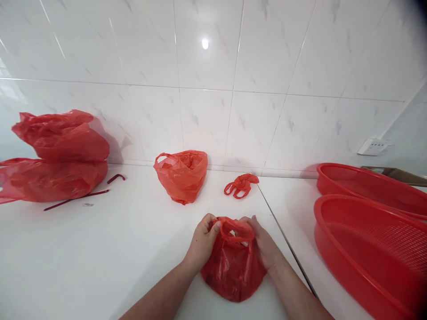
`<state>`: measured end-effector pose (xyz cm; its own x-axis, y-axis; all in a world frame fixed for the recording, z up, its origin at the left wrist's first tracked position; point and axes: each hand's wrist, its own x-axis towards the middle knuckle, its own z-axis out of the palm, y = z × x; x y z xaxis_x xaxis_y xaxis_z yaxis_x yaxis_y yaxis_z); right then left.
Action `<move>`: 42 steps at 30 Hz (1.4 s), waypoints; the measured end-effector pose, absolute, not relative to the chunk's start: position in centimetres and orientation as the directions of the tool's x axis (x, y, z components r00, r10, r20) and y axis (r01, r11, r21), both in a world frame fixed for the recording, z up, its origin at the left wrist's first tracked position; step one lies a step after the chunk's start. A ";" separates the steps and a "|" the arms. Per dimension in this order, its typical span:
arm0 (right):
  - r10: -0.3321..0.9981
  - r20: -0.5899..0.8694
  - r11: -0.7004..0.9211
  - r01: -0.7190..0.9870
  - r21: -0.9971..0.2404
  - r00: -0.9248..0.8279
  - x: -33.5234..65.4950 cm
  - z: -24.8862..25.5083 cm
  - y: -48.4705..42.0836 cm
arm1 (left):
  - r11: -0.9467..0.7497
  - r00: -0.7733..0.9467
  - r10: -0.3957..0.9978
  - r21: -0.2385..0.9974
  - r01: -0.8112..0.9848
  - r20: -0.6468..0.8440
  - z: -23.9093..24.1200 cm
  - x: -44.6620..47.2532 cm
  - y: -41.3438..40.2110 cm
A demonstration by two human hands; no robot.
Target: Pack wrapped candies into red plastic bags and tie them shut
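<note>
A small filled red plastic bag (231,266) rests on the white counter (116,249) right in front of me. My left hand (203,242) grips the bag's left handle with closed fingers. My right hand (262,242) clasps the right handle, fingers curled into the plastic. The two handles meet between my hands at the bag's top. What is inside the bag is hidden.
Another filled red bag (182,175) stands by the tiled wall, with a small knotted red bag (240,184) to its right. Two large red bags (56,155) are stacked at far left, next to a thin red hook (80,194). Two red mesh baskets (370,240) sit at right.
</note>
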<state>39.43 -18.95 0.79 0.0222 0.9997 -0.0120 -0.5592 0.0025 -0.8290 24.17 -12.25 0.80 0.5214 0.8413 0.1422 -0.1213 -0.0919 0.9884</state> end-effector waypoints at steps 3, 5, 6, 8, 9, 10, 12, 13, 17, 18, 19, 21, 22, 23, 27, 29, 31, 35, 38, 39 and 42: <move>0.999 -0.015 0.006 -0.413 -0.911 0.048 39.7 1.4 -19.3 | -0.068 0.533 0.839 0.992 -0.104 0.113 0.9 24.1 -12.4; 0.998 -0.025 -0.007 -0.265 -0.964 0.063 39.7 1.7 -19.4 | -0.053 0.526 0.845 0.993 -0.101 0.099 1.0 24.0 -12.5; 0.996 -0.021 -0.005 -0.175 -0.985 0.091 39.6 1.8 -19.4 | -0.049 0.521 0.849 0.994 -0.097 0.093 1.0 23.9 -12.6; 0.983 0.001 0.001 0.005 -1.000 0.182 39.4 1.5 -19.1 | -0.056 0.522 0.849 0.996 -0.074 0.087 1.1 23.9 -12.8; 0.972 0.013 -0.006 0.080 -0.997 0.236 39.3 1.2 -19.0 | -0.068 0.530 0.844 0.996 -0.057 0.088 1.1 23.9 -12.9; 0.956 0.021 -0.022 0.146 -0.989 0.291 39.3 0.8 -18.8 | -0.082 0.543 0.835 0.996 -0.039 0.090 1.1 23.9 -13.0; 0.916 0.040 -0.072 0.262 -0.962 0.398 39.2 0.1 -18.4 | -0.117 0.575 0.812 0.993 -0.004 0.098 1.2 24.0 -13.4; 0.895 0.055 -0.097 0.314 -0.944 0.442 39.2 -0.2 -18.3 | -0.137 0.589 0.801 0.991 0.010 0.105 1.2 24.1 -13.7; 0.860 0.139 -0.089 0.413 -0.906 0.491 38.9 -0.2 -18.2 | -0.226 0.599 0.791 0.970 0.090 0.128 1.4 24.4 -14.3; 0.865 0.152 -0.060 0.399 -0.915 0.478 38.8 -0.1 -18.2 | -0.256 0.593 0.794 0.959 0.125 0.135 1.3 24.4 -14.3; 0.874 0.154 -0.029 0.366 -0.930 0.460 38.7 0.1 -18.2 | -0.291 0.586 0.797 0.943 0.163 0.145 1.2 24.5 -14.3; 0.904 0.105 0.003 0.238 -0.971 0.415 38.6 0.5 -18.3 | -0.368 0.576 0.798 0.900 0.233 0.178 0.9 24.4 -14.1; 0.922 0.060 0.002 0.149 -0.989 0.383 38.7 0.7 -18.4 | -0.405 0.573 0.795 0.877 0.258 0.199 0.7 24.4 -14.0; 0.940 0.011 -0.007 0.051 -0.999 0.341 38.8 0.9 -18.5 | -0.439 0.570 0.791 0.856 0.275 0.223 0.5 24.3 -13.8; 0.988 -0.095 -0.051 -0.321 -0.946 0.121 39.4 1.3 -19.0 | -0.516 0.537 0.788 0.800 0.306 0.303 0.2 24.0 -13.2; 0.988 -0.084 -0.020 -0.437 -0.899 0.129 39.8 1.3 -19.0 | -0.562 0.545 0.763 0.773 0.294 0.347 0.4 23.8 -13.1; 0.969 -0.079 0.041 -0.468 -0.883 0.234 40.2 1.2 -18.9 | -0.625 0.571 0.712 0.739 0.251 0.409 0.7 23.8 -13.2; 0.902 -0.044 0.106 -0.321 -0.941 0.428 41.8 0.6 -18.3 | -0.731 0.562 0.625 0.659 0.178 0.542 1.2 23.5 -13.1; 0.773 0.001 -0.002 0.004 -1.000 0.635 43.8 -0.1 -18.0 | -0.798 0.532 0.573 0.572 0.189 0.624 1.5 22.8 -12.2; 0.713 0.016 -0.065 0.090 -0.994 0.701 44.5 -0.4 -18.0 | -0.816 0.513 0.559 0.542 0.202 0.651 1.6 22.6 -11.9; 0.569 0.047 -0.210 0.200 -0.957 0.821 46.5 -1.3 -18.0 | -0.826 0.425 0.563 0.507 0.248 0.709 2.1 21.8 -11.1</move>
